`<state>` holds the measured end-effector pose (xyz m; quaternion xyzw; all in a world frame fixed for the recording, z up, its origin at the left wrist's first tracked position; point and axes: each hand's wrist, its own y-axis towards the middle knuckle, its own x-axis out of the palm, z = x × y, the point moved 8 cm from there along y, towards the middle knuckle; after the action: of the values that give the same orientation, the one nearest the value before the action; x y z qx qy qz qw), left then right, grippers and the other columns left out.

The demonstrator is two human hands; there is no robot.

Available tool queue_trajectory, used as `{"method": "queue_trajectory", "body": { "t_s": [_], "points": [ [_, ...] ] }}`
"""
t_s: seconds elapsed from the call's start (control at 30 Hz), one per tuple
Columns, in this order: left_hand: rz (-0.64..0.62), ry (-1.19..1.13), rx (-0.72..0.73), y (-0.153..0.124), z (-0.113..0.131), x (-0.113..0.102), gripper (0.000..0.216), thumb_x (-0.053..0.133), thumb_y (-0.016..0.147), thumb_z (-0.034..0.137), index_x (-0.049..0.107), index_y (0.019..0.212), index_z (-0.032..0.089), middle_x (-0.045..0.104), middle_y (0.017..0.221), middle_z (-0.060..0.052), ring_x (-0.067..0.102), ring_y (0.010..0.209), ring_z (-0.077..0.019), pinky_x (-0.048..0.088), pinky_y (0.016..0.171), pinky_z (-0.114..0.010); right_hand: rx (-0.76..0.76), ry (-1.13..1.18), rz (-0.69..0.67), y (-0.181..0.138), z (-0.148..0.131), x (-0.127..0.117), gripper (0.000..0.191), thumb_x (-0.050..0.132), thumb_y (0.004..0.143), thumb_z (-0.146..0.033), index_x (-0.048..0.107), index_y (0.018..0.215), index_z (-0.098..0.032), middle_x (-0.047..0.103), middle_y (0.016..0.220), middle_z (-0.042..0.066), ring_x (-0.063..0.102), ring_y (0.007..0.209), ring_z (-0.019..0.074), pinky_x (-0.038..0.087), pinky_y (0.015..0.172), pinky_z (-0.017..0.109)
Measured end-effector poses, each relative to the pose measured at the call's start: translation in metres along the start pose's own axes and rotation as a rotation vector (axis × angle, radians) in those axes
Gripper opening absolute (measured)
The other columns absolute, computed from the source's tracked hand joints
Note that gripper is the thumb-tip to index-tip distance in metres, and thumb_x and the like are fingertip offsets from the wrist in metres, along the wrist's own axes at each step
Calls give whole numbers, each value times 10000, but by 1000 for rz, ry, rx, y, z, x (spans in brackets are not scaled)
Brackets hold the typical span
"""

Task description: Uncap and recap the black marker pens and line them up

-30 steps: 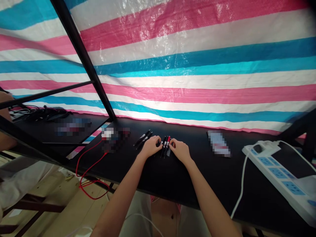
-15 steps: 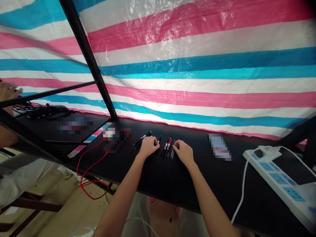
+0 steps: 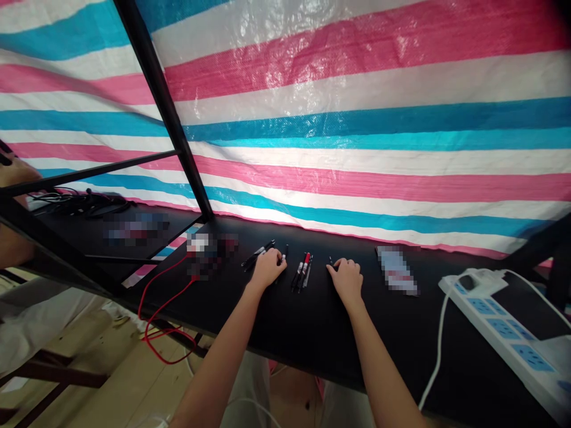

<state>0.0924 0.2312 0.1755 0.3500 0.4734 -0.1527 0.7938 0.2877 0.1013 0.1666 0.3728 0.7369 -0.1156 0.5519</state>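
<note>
On a black table (image 3: 312, 324) lie several pens. My left hand (image 3: 266, 268) rests with fingers curled on a black pen (image 3: 284, 257), with two more black pens (image 3: 257, 252) just to its left. A small group of pens (image 3: 303, 270), one with a red cap, lies between my hands. My right hand (image 3: 347, 278) has its fingers curled on another dark pen (image 3: 331, 261), of which only the tip shows.
A white power strip (image 3: 499, 327) with a white cable lies at the right. A blurred packet (image 3: 396, 270) lies right of my right hand, blurred items (image 3: 209, 246) and a red wire (image 3: 163, 309) at left. A black frame post (image 3: 165, 113) stands before a striped tarp. Another person's hand (image 3: 13, 172) is at far left.
My hands have drawn apart: the right one slid a pen to the right, the left one moved a pen to the left, leaving the red-capped group between them.
</note>
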Motion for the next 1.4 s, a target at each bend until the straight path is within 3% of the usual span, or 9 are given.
{"method": "queue_trajectory", "body": {
  "t_s": [0.27, 0.43, 0.57, 0.7, 0.8, 0.9, 1.07, 1.4],
  "points": [
    [5, -266, -6, 1, 6, 0, 184, 449, 832, 317, 556, 932, 206, 595, 764, 13, 537, 680, -117, 389, 617, -225, 20, -99, -41, 0, 0, 4, 201, 434, 791, -234, 572, 856, -104, 516, 936, 152, 464, 918, 270, 376, 668, 323],
    [42, -190, 64, 0, 14, -6, 177, 451, 848, 280, 559, 969, 210, 611, 880, -6, 560, 778, -137, 394, 682, -242, -53, -64, -27, -2, -8, 7, 235, 394, 812, -189, 575, 919, -84, 528, 885, 139, 489, 869, 252, 372, 674, 317],
    [24, -118, 133, -2, 23, -7, 168, 436, 861, 257, 556, 965, 201, 610, 894, -15, 563, 792, -141, 392, 691, -249, -73, 268, 46, 3, -7, 1, 314, 357, 845, -270, 626, 924, -127, 503, 865, 100, 504, 755, 184, 371, 666, 282],
    [16, -95, 156, -3, 27, -8, 152, 431, 865, 235, 551, 948, 193, 609, 885, -17, 559, 823, -144, 387, 715, -255, 66, 704, 184, 9, 9, -11, 389, 386, 808, -441, 661, 883, -176, 487, 766, 43, 465, 610, 137, 359, 579, 261],
    [17, -93, 144, -2, 28, -9, 156, 413, 873, 221, 543, 953, 190, 608, 913, -20, 555, 839, -145, 383, 733, -260, 164, 1145, 47, 13, 11, 3, 454, 428, 751, -540, 644, 870, -159, 457, 604, -4, 357, 440, 87, 267, 431, 235],
    [4, -96, 134, -3, 30, -10, 167, 397, 879, 218, 539, 960, 185, 605, 926, -27, 553, 851, -147, 381, 743, -263, 209, 1455, -77, 14, 4, 16, 452, 521, 678, -564, 619, 826, -148, 507, 587, 0, 349, 389, 65, 211, 380, 222],
    [-15, -107, 140, -4, 32, -9, 165, 398, 877, 212, 538, 960, 183, 604, 915, -29, 553, 858, -147, 380, 746, -260, 250, 1519, -118, 14, 1, 23, 414, 571, 659, -504, 609, 859, -144, 655, 792, 89, 527, 486, 102, 303, 392, 200],
    [-7, -116, 160, -5, 33, -9, 153, 406, 874, 207, 535, 953, 185, 604, 906, -20, 551, 835, -147, 375, 737, -263, 281, 1519, -165, 13, 1, 28, 370, 552, 673, -450, 609, 873, -144, 679, 845, 95, 573, 504, 111, 317, 380, 183]
  ]
}}
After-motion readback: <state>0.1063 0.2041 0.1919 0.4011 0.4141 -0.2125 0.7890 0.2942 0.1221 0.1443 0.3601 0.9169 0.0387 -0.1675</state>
